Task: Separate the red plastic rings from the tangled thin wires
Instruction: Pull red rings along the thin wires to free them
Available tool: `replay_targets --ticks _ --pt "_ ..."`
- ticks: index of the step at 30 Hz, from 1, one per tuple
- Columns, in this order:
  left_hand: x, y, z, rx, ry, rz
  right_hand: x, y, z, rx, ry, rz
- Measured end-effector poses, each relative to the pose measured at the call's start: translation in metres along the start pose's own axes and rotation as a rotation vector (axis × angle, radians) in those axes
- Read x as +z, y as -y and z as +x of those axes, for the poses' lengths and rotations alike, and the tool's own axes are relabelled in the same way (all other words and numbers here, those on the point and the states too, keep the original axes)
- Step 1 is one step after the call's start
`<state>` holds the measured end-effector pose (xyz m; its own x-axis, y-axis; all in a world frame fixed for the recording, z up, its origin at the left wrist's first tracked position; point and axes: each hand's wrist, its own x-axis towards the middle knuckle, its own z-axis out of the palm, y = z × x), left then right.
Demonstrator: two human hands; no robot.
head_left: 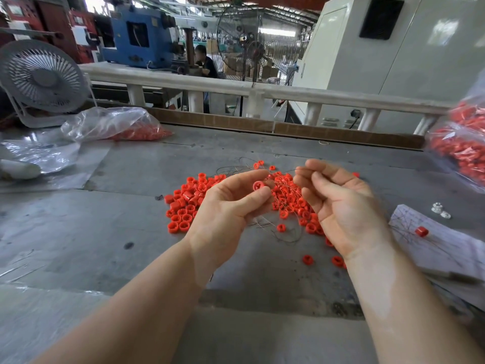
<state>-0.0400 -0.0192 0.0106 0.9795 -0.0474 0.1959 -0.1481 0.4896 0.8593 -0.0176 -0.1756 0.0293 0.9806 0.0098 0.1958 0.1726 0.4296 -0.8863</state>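
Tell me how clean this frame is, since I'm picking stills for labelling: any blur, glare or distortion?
Head view: wide-angle bending curves the white railing; the right hand is slightly motion-smeared, the left hand pinching a red plastic ring sharper; glare on the clear plastic bag; thin tangled wires barely resolve.

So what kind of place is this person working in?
Most likely a factory floor. A blue machine and a tall pedestal fan stand beyond the grey workbench, and clear bags of red plastic parts sit beside a loose pile of red plastic rings.
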Motion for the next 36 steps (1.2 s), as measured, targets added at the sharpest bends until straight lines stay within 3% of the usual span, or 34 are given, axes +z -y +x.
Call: replay_targets --ticks 4,11,36 --pt "0.0008 -0.0023 -0.0006 0.096 -0.021 -0.019 0.0008 -0.0022 -0.0015 -0.005 -0.042 -0.246" --pt "0.0032 -0.0068 -0.0026 0.117 0.016 -0.002 0.0028 -0.0036 -0.0052 0.039 -0.03 -0.429" --pt "0.0044 -0.0066 -0.0039 0.092 0.025 -0.02 0.0036 -0.0055 -0.0062 0.053 -0.002 -0.503"
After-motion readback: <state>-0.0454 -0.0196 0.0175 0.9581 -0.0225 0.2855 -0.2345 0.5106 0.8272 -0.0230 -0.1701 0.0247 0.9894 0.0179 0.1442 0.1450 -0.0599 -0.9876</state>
